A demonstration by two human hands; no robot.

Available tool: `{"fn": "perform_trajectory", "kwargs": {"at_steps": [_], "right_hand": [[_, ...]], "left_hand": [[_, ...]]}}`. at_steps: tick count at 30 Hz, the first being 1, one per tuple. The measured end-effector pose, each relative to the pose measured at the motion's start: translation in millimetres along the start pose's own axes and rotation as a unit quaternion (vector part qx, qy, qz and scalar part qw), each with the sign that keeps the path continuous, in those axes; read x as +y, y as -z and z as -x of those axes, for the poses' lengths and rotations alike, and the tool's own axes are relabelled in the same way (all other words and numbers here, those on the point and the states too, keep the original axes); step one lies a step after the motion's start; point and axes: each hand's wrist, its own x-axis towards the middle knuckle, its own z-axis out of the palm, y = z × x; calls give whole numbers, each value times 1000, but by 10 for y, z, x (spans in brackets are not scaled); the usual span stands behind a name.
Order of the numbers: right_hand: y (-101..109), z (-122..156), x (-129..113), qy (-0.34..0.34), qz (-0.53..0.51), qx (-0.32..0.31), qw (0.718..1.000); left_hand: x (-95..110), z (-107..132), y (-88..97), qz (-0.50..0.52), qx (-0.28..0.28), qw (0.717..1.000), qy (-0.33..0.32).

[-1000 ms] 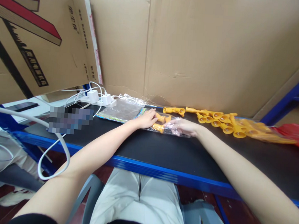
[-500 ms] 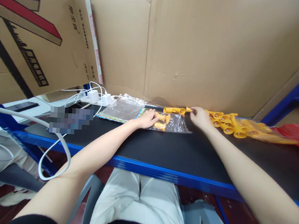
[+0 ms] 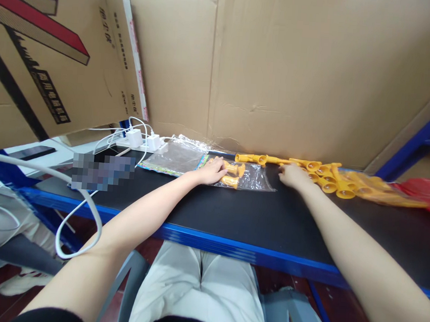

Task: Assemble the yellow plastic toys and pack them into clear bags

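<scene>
My left hand (image 3: 211, 171) rests flat on a clear plastic bag (image 3: 256, 178), its fingers stretched over the yellow plastic horns (image 3: 231, 181) showing through the film. To the right, my right hand (image 3: 294, 177) is low over the black tabletop, at the near left side of a heap of yellow trumpet-like horns (image 3: 328, 182). Its fingers curl downward, and whatever they hold, if anything, is hidden. Behind both hands, a row of similar yellow horns (image 3: 250, 158) lies along the cardboard.
A cardboard wall (image 3: 281, 77) closes off the back. At left are a power strip with white chargers (image 3: 134, 138), a blurred-out object (image 3: 102, 172) and a looping white cable (image 3: 96, 221). A red plastic bag (image 3: 426, 193) lies far right. The table has a blue front edge (image 3: 208, 245).
My right hand has moved right and slightly toward me, away from a horn in the back row. The left hand stays where it was on the bag.
</scene>
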Motion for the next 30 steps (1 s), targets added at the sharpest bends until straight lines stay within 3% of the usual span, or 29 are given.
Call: {"fn": "perform_trajectory", "kwargs": {"at_steps": [9,14,19,22,26,30], "right_hand": [[303,174,-97,100,-23,-101,990],[360,266,-183,126,-46,-70,988],[279,239,-201,145,4,29,989],[318,227,-204,167,-13,40,985],[545,330,-244,157,-10,13,987],[725,488,-345,191,-53,-94,976]], "left_hand": [[26,12,23,-2,-3,1000,3],[16,8,15,7,-2,1000,4],[-24,1,-8,7,19,1000,10],[-42,-1,-14,0,25,999,24],[-48,4,-14,-7,15,999,51],[-33,24,0,-5,1,997,79]]}}
